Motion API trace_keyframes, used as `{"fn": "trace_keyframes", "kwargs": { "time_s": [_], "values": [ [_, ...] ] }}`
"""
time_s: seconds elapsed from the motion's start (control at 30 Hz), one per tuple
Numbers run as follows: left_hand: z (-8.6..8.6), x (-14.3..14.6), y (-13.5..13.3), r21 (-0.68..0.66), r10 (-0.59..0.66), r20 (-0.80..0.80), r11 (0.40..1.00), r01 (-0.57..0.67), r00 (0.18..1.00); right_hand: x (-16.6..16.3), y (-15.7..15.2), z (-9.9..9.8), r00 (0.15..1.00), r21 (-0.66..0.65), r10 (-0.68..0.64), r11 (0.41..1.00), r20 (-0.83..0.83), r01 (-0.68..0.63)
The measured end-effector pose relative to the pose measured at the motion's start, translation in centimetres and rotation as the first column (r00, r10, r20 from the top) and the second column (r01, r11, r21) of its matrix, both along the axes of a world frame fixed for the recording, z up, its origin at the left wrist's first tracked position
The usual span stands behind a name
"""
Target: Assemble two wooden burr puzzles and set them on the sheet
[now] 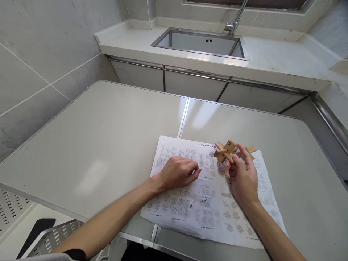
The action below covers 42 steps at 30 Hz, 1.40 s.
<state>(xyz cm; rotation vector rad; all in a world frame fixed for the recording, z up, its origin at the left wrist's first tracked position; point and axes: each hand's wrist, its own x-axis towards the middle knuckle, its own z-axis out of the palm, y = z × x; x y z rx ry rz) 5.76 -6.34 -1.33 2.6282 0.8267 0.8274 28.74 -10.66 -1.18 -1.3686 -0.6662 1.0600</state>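
My right hand (243, 173) is raised a little above the table and grips a small wooden puzzle (227, 150) of crossed sticks, one face marked with a number. Another wooden piece (250, 149) lies on the paper just behind that hand. My left hand (178, 171) rests on a printed instruction sheet (212, 203), its fingers curled and the fingertips pressed onto the diagrams. Nothing shows inside the left hand.
The sheet lies on a grey folding table (103, 145) with a centre seam. Behind it runs a white counter (274, 58) with a steel sink (202, 42) and tap (236, 20). Tiled wall stands to the left; a perforated metal surface (54, 239) sits at the lower left.
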Motion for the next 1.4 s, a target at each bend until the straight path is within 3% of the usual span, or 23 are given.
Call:
{"fn": "trace_keyframes", "kwargs": {
  "time_s": [0.47,0.9,1.13,1.27,1.4],
  "values": [
    [-0.2,0.0,0.0,0.011,-0.002,-0.008,1.000,0.002,1.000,-0.2,0.3,0.7,0.997,0.028,-0.005,1.000,-0.083,0.007],
    [-0.4,-0.1,0.0,0.026,-0.015,-0.037,1.000,0.016,0.999,0.1,0.4,0.1,0.998,0.069,0.015,0.998,-0.066,-0.010],
    [-0.5,-0.1,0.1,0.024,-0.019,-0.035,1.000,0.020,0.999,-0.5,-0.3,0.0,0.994,0.109,0.012,0.994,0.105,-0.024],
    [-0.4,-0.1,0.1,0.022,-0.015,-0.061,1.000,0.016,0.998,-1.1,-1.1,-0.2,0.935,0.197,0.132,0.959,0.329,-0.204],
    [-0.5,-0.1,0.0,0.038,-0.007,-0.071,0.999,0.009,0.997,-1.4,-1.8,-1.1,0.765,0.140,0.364,0.853,0.531,-0.503]
  ]
}}
